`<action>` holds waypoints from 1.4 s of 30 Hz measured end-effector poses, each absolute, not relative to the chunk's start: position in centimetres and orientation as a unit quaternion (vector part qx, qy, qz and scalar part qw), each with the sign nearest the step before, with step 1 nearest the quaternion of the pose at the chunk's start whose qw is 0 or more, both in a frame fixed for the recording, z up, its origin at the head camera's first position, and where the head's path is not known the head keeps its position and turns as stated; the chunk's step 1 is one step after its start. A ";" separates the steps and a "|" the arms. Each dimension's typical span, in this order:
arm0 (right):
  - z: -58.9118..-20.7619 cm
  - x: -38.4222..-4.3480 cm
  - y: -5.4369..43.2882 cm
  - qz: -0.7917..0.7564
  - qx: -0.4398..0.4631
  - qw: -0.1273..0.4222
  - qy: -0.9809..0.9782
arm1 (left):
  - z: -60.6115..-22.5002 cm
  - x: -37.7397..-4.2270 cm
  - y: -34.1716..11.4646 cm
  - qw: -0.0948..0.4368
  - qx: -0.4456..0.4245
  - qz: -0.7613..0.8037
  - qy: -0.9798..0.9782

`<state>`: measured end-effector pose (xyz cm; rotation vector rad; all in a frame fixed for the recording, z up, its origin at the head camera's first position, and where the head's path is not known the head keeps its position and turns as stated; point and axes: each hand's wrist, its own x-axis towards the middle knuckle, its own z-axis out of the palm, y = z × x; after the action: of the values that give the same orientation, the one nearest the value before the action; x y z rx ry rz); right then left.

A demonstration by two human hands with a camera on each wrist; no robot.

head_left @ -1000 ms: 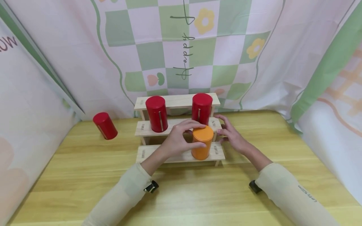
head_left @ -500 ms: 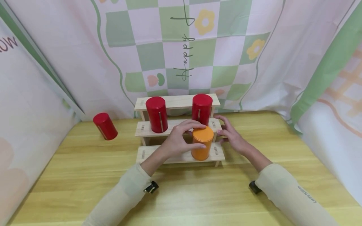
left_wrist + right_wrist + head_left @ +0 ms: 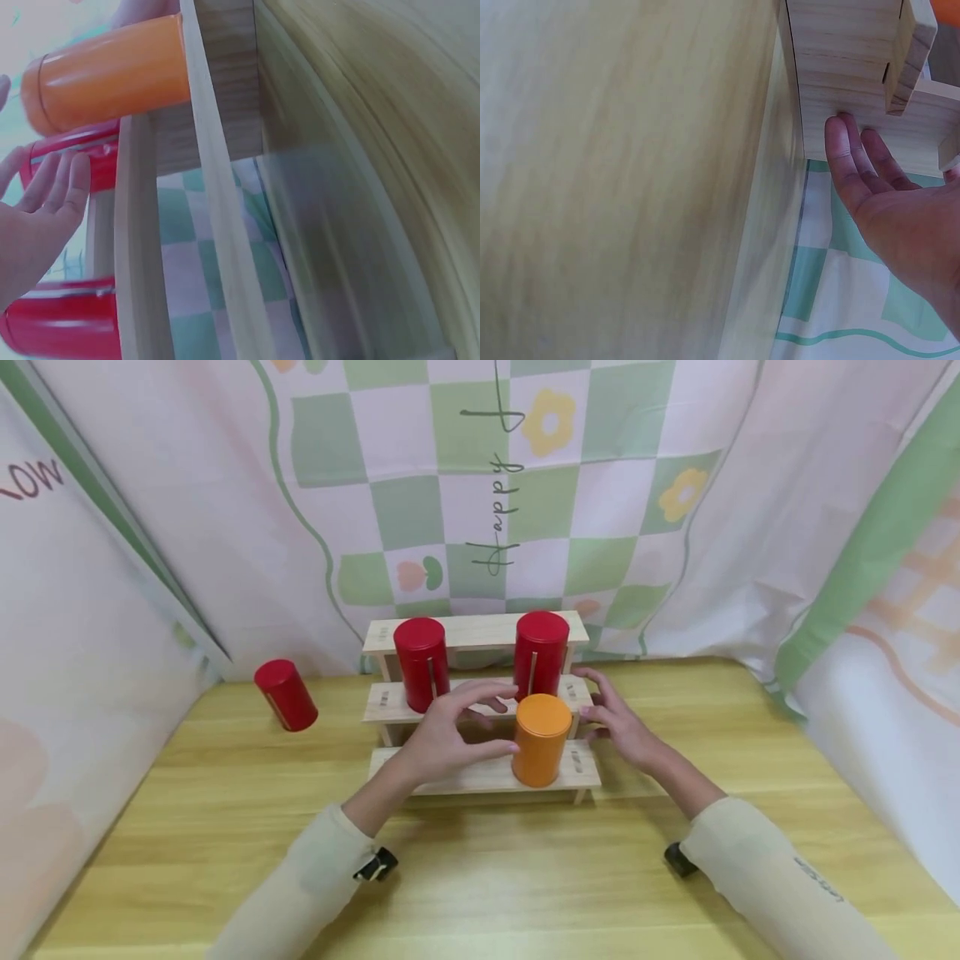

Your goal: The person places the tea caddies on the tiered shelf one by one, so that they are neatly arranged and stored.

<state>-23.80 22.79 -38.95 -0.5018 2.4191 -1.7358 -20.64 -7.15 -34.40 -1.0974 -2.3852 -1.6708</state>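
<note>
An orange canister stands upright on the right part of the lowest step of a three-tier wooden rack. My left hand is just left of it, thumb and fingers spread apart and holding nothing; in the left wrist view a gap shows between the fingers and the orange canister. My right hand is at the rack's right side, with fingertips right at its wooden end panel. Two red canisters, one at left and one at right, stand on the middle step.
Another red canister stands on the wooden table, left of the rack. Behind the rack hangs a checkered curtain; more curtain encloses both sides. The rack's top step bears nothing.
My left hand has let go of the orange canister and drawn back to the left. The canister stays on the lowest step. My right hand has kept its place at the rack's side.
</note>
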 end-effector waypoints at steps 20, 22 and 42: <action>-39.2 -23.6 23.0 -0.575 -0.165 0.063 0.799 | -33.8 -19.9 -12.7 0.070 -0.347 -0.531 -0.770; -39.2 -23.6 22.9 -0.577 -0.166 0.064 0.797 | -33.7 -20.0 -13.4 0.081 -0.351 -0.534 -0.765; -39.0 -23.7 22.6 -0.576 -0.162 0.061 0.799 | -33.8 -20.9 -19.3 0.169 -0.263 -0.499 -0.808</action>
<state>-23.72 22.63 -38.96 -0.4895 2.4169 -1.7435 -20.93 -19.35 -33.83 -0.7474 -2.2975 -1.4182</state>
